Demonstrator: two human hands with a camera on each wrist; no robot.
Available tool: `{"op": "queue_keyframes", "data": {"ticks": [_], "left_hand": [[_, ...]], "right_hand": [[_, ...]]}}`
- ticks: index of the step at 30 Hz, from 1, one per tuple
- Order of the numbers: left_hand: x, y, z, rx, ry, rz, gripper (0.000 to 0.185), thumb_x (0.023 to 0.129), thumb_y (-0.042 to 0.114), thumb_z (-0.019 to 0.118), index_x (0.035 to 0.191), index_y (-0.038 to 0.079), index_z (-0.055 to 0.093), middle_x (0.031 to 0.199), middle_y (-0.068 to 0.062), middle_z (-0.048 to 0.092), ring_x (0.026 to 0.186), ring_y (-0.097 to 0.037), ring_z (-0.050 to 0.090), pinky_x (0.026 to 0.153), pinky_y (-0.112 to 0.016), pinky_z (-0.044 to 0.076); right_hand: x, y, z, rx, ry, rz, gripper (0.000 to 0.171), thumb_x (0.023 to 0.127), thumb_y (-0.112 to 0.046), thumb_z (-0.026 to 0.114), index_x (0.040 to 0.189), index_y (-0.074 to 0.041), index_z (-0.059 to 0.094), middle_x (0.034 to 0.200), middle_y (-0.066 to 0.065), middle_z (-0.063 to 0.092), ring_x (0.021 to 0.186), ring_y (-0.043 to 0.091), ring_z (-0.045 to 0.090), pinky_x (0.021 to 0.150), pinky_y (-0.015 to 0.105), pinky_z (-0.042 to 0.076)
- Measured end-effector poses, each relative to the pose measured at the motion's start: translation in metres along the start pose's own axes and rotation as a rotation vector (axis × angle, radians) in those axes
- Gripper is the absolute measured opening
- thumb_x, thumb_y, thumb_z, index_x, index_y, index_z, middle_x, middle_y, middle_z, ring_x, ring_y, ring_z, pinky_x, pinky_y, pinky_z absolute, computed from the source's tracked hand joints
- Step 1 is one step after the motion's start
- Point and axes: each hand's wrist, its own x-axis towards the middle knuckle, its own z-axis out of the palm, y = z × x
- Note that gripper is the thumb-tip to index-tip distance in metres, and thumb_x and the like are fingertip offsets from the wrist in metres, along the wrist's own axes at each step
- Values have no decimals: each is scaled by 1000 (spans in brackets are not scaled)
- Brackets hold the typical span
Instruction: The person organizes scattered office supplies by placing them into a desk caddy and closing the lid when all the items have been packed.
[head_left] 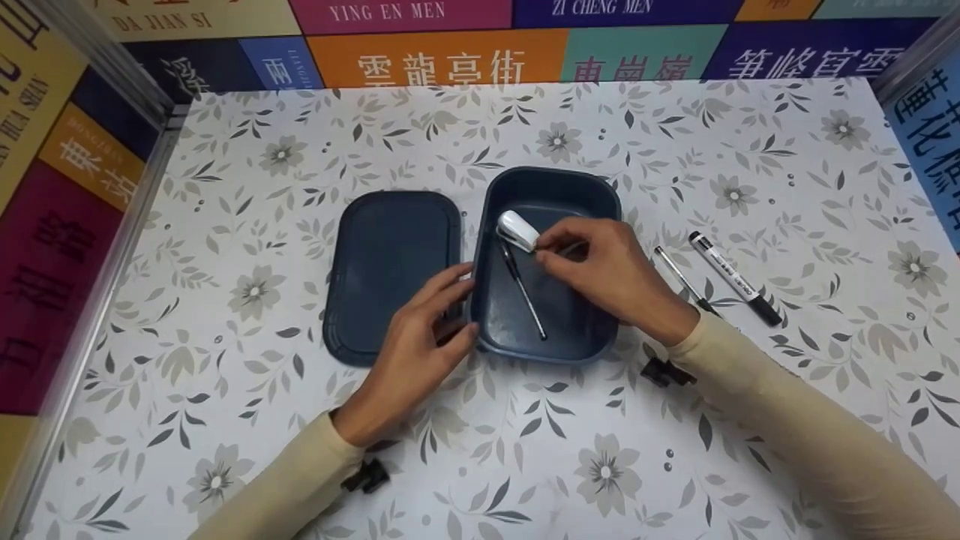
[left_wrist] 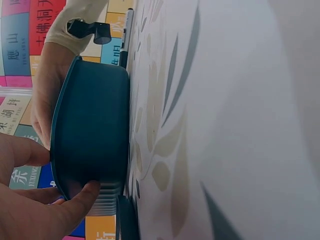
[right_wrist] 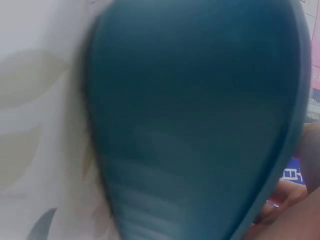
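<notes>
A dark blue open box stands on the table. Inside it, my right hand pinches the near end of a small white, elongated object with a rounded far end; its kind is unclear. A slim pen with a black upper part and clear barrel lies in the box, under that object's far end in the head view. My left hand rests against the box's left side. In the left wrist view its fingers touch the outer wall and rim. The box wall hides most of the right hand's work in the right wrist view.
The box's dark blue lid lies flat to its left. On the right, a second pen and a white marker with black ends lie beside my right wrist. A flowered cloth covers the table; lettered panels stand around it.
</notes>
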Motion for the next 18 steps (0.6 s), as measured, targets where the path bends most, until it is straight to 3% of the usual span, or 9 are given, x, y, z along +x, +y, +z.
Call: {"op": "queue_keyframes", "data": {"ticks": [12,18], "left_hand": [[0,-1,1,12,11,8,56,97,-5,71,152,-9,59,167,-5,51,143,-21,59,105,-32,61],[0,0,1,13,12,7,57,97,-6,71,152,-9,59,167,-5,51,143,-21,58,104,-32,61]], "right_hand": [[-13,7,-19,39,149,-41,15,97,-2,82,111,-4,84,103,5,81,89,12,70,79,23,55],[-20,11,-29,58,177,-71,14,97,-1,82,111,-3,83,103,4,81,92,12,73,84,21,58]]}}
